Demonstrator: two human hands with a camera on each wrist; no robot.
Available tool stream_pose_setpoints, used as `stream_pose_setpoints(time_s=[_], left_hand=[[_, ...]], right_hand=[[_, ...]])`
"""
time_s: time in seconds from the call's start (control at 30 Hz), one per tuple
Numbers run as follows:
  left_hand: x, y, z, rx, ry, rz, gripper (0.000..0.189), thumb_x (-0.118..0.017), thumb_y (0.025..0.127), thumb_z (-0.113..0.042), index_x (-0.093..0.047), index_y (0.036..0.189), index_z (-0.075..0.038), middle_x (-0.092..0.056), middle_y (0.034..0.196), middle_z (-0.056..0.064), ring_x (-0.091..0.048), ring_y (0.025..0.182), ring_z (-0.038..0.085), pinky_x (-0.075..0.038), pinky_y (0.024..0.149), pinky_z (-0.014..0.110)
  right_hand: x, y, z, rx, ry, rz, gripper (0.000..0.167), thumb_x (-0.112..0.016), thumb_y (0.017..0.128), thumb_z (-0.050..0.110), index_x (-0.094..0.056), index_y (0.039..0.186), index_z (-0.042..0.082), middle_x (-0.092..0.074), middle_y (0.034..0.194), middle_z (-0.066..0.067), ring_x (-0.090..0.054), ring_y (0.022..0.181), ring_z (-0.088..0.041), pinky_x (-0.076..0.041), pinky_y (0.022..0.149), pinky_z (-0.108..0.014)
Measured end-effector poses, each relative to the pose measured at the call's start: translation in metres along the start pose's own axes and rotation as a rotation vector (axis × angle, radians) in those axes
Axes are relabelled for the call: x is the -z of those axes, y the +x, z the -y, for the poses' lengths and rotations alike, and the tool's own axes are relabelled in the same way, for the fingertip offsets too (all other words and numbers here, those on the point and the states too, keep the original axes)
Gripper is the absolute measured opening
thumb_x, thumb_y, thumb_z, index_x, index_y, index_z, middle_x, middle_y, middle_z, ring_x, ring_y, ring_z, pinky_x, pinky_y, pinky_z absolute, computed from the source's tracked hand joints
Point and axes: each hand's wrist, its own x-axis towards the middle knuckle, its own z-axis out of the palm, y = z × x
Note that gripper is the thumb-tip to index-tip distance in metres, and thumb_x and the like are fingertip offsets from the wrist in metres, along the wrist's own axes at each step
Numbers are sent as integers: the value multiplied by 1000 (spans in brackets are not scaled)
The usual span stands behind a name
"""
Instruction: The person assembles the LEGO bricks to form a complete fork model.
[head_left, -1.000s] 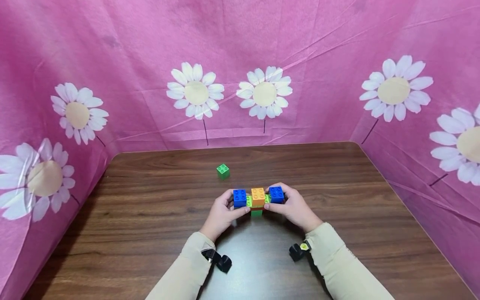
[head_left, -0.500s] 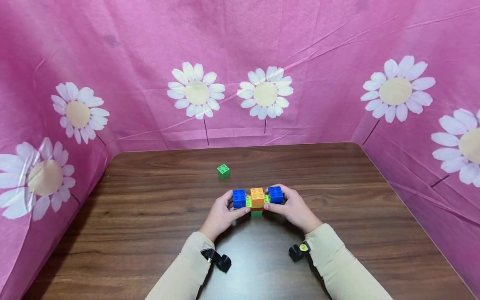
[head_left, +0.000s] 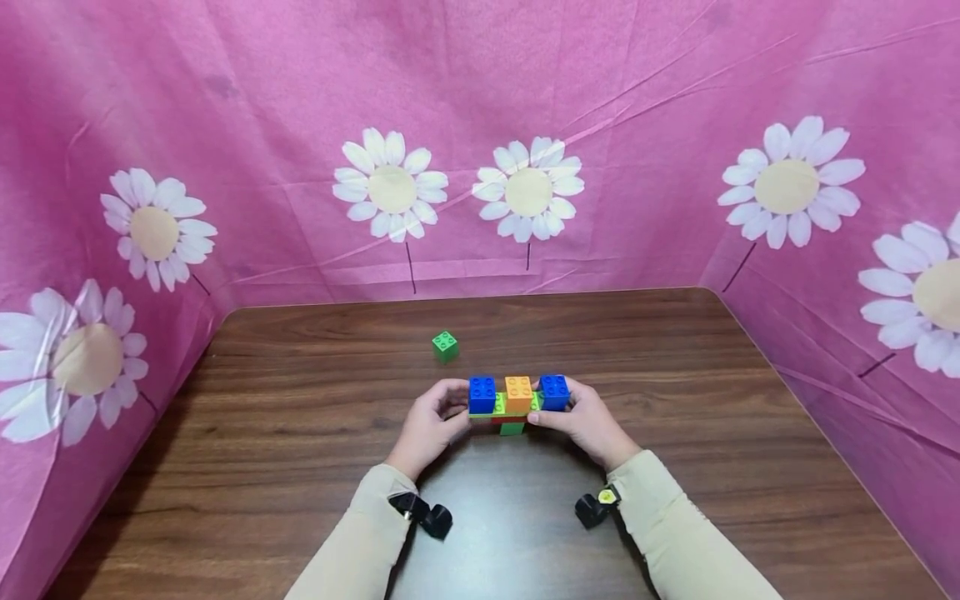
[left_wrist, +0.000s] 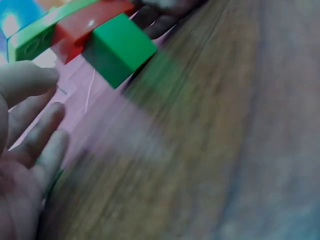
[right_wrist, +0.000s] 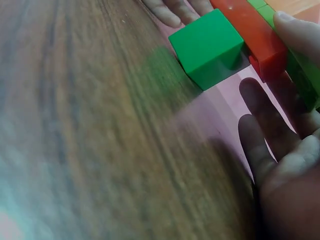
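Note:
In the head view, a structure of toy building bricks stands on the table. Its base is a green brick (right_wrist: 207,47), topped by a red brick (right_wrist: 255,35) and then a long lime brick (head_left: 499,404). Along the lime one sit a left blue brick (head_left: 482,395), an orange brick (head_left: 517,393) and a right blue brick (head_left: 554,392). My right hand (head_left: 594,423) pinches the right end, thumb on the lime brick's near side. At the left end, my left hand (head_left: 426,427) is just off the bricks, its fingers loosely extended; the left wrist view shows a gap.
Behind the structure, slightly left, lies a loose green brick (head_left: 445,346) on the brown wooden table (head_left: 315,383). A pink cloth (head_left: 465,83) with white flowers surrounds the table's back and sides. Each sleeve carries a black wrist camera.
My left hand has let go of the structure's left end and drawn back a little to the left. The right hand keeps its grip; the structure has hardly moved.

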Motion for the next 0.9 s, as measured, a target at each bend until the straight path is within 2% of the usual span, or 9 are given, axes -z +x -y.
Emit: stream_pose_setpoints(time_s=[0.2, 0.43, 0.73, 0.9], left_hand=[[8, 6, 6, -54, 77, -199, 26, -74, 88, 1, -66, 112, 0, -71, 107, 16, -67, 97, 27, -55, 88, 34], [15, 21, 11, 6, 84, -357, 32, -75, 87, 0, -65, 117, 0, -70, 110, 20, -66, 106, 31, -52, 95, 45], [24, 43, 14, 111, 63, -439, 46, -75, 88, -4, -59, 131, 1, -63, 130, 20, -58, 125, 31, -44, 107, 41], [25, 54, 15, 168, 75, -443, 59, -77, 88, -9, -52, 141, -2, -54, 143, 17, -50, 135, 29, -40, 111, 39]], right_hand=[[0, 1, -3, -4, 19, 11, 56, -85, 82, 24, -60, 128, 1, -68, 119, -14, -63, 106, -24, -53, 89, -32], [-1, 2, -5, 8, 52, 3, 53, -85, 82, 20, -61, 126, 1, -68, 117, -14, -63, 104, -24, -54, 87, -29], [-4, 0, -5, 2, 60, -6, 51, -84, 84, 17, -61, 126, 0, -69, 116, -14, -63, 104, -23, -53, 87, -29], [-2, -1, -4, -3, 54, -13, 50, -83, 84, 18, -61, 126, 0, -68, 117, -13, -63, 104, -22, -53, 88, -31]])
